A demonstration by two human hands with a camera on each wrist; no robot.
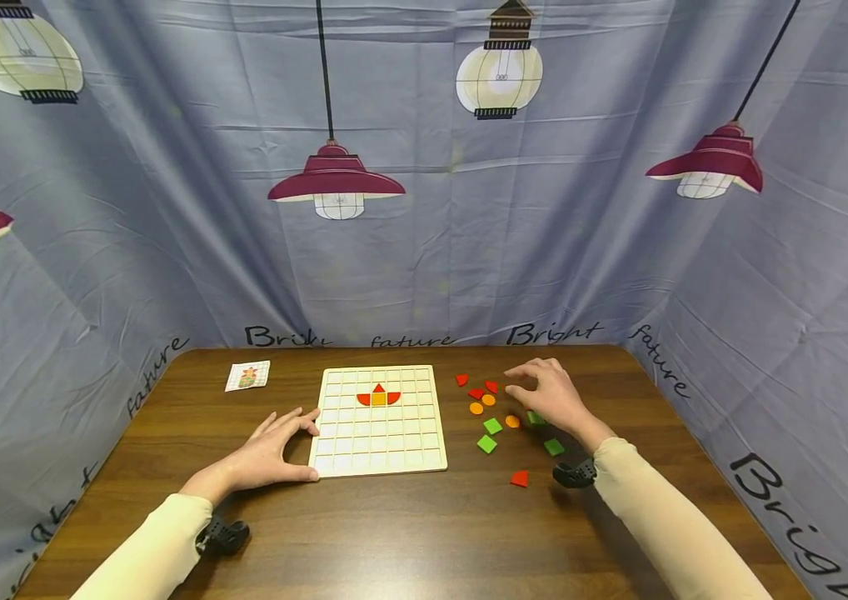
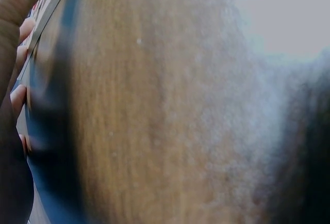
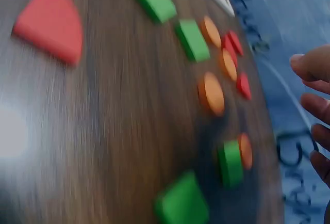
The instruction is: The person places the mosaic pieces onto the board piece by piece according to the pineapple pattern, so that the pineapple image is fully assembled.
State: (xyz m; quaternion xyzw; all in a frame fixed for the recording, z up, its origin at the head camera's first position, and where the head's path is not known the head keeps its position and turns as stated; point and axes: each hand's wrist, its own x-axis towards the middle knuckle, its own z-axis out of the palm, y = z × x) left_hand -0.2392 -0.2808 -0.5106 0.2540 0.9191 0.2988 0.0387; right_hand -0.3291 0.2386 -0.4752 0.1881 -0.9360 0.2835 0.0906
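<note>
A cream grid board (image 1: 379, 454) lies on the table; on it an orange square (image 1: 378, 400) has a red triangle (image 1: 379, 388) above it and a red quarter-round piece at either side. My left hand (image 1: 270, 454) touches the board's left edge, thumb at the near corner and fingers spread further up. Above the loose pieces hovers my right hand (image 1: 555, 396), thumb and fingers apart, nothing visible between them. Around it are several green squares (image 1: 487, 444), orange discs (image 1: 512, 422) and red pieces (image 1: 476, 393). A red quarter-round piece (image 3: 51, 25) lies nearer to me.
A small white card (image 1: 247, 376) with a coloured picture on a grid lies at the table's back left. Behind and beside the brown wooden table (image 1: 394, 533) hangs a blue-grey printed curtain (image 1: 409, 267). Both wrists wear black devices.
</note>
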